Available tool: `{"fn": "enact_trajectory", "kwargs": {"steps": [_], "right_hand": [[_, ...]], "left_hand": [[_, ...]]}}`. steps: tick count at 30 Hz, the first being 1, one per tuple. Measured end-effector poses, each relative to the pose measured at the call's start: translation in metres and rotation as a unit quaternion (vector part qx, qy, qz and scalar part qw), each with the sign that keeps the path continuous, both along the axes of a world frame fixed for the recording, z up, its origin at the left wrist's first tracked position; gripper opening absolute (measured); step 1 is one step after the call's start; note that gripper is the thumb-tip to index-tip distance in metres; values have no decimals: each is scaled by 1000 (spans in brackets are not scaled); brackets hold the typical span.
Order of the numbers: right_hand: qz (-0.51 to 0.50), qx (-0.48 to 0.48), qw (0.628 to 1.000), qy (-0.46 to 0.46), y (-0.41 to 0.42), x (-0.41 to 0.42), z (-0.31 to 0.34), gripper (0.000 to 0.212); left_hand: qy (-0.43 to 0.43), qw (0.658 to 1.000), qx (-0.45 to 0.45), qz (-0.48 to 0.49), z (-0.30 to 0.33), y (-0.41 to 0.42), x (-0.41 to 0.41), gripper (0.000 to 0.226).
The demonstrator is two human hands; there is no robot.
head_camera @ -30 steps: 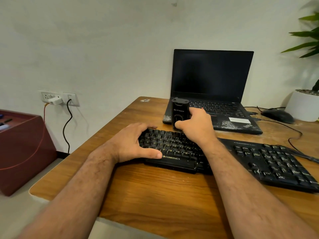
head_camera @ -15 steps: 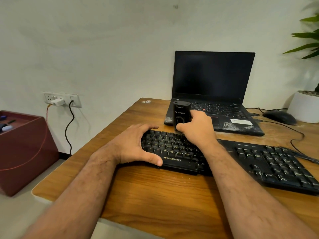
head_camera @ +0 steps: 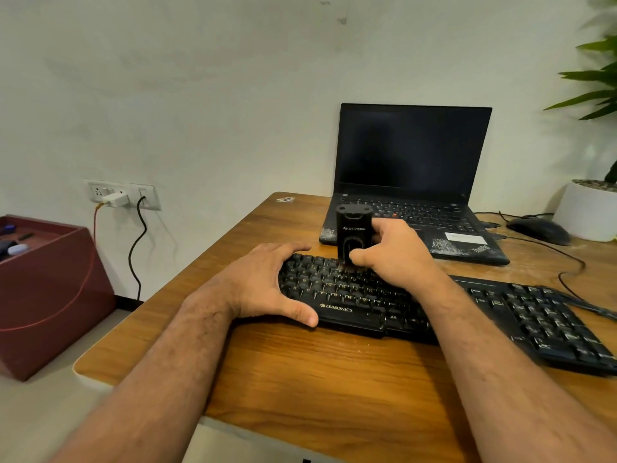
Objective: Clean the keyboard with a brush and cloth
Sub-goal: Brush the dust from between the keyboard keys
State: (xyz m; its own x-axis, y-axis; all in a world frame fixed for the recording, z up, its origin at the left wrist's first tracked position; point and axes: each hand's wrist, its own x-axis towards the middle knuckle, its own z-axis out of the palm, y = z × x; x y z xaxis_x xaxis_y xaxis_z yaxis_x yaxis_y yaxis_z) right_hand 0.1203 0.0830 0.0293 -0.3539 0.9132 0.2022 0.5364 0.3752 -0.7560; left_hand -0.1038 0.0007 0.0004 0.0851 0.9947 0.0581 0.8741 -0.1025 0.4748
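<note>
Both hands are at work on the black keyboard (head_camera: 360, 305), which lies across the middle of the frame on the wooden desk (head_camera: 317, 379). At the centre, the right hand (head_camera: 394, 255) curls around a black brush (head_camera: 352, 233), thumb on its front face and fingers wrapped behind it; the brush stands upright with its bristles touching the upper key rows. Just left of it, the left hand (head_camera: 270, 279) grips the keyboard's left end, fingers spread over the far edge and thumb lying along the near edge beside the printed brand name. The hands are apart, with a patch of keys between them.

Above the keyboard in the picture, an open laptop (head_camera: 410, 182) with a dark screen sits just behind the brush. A black mouse (head_camera: 537, 230) lies at the right, its cable trailing down toward the keyboard's right end, and a white plant pot (head_camera: 587, 212) stands at the right edge. On the wall at the left, a socket panel (head_camera: 122, 195) holds a white plug and a black cord. A dark red box (head_camera: 50, 295) fills the lower left.
</note>
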Motion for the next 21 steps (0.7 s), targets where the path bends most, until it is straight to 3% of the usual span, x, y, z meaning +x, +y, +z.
{"fn": "enact_trajectory", "kwargs": {"steps": [6, 10, 15, 19, 21], "right_hand": [[-23, -5, 999, 22, 5, 7, -6, 35], [-84, 38, 996, 19, 10, 4, -9, 25], [-30, -5, 999, 23, 8, 9, -3, 29], [-102, 36, 994, 14, 12, 8, -9, 25], [-88, 22, 995, 34, 14, 11, -6, 24]], "left_hand": [[13, 1000, 5, -3, 1, 1, 1, 132], [17, 1000, 8, -7, 0, 2, 1, 131], [17, 1000, 11, -5, 0, 1, 0, 130], [18, 1000, 8, -4, 0, 1, 1, 130], [16, 1000, 6, -3, 0, 1, 2, 129]]}}
